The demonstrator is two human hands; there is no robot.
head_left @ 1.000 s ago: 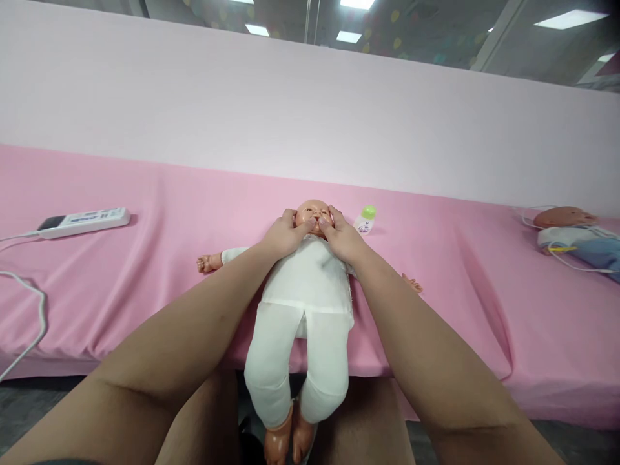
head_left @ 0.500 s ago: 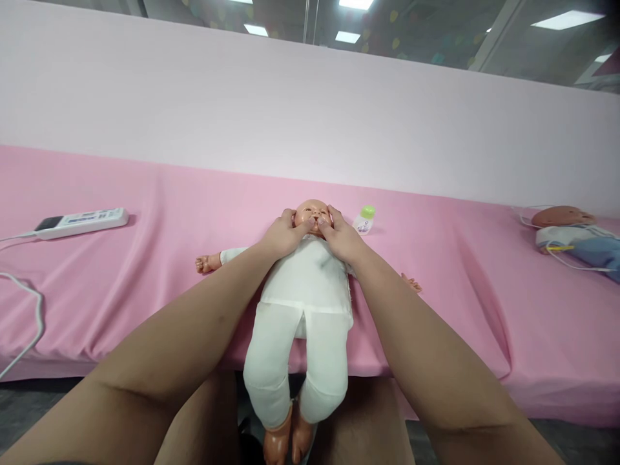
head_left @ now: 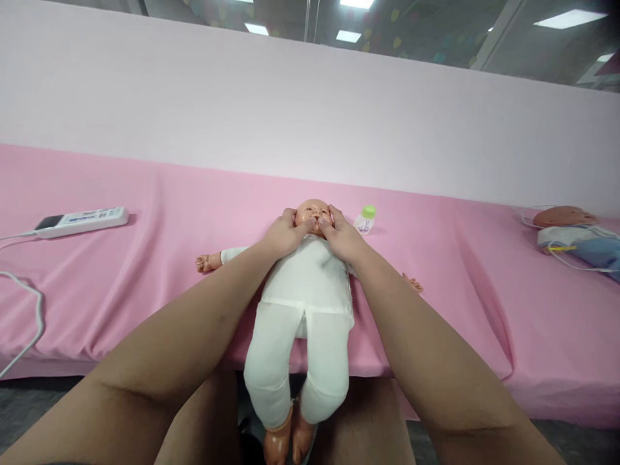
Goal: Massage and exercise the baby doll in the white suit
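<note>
While the baby doll (head_left: 307, 284) lies face up at the frame's centre on the pink cloth (head_left: 145, 258), legs hanging over the near edge, the left hand (head_left: 283, 236) and right hand (head_left: 345, 237) cup its cheeks, fingers loosely curled, thumbs beside the mouth. Light, even, symmetrical pressure seems best, keeping the head centred.

No writing is legible: the small bottle (head_left: 365, 220) just right of the right hand (head_left: 341, 236) bears a blurred label, and the white remote (head_left: 82, 221), far left of the left hand (head_left: 283, 234), shows unreadable marks.
</note>
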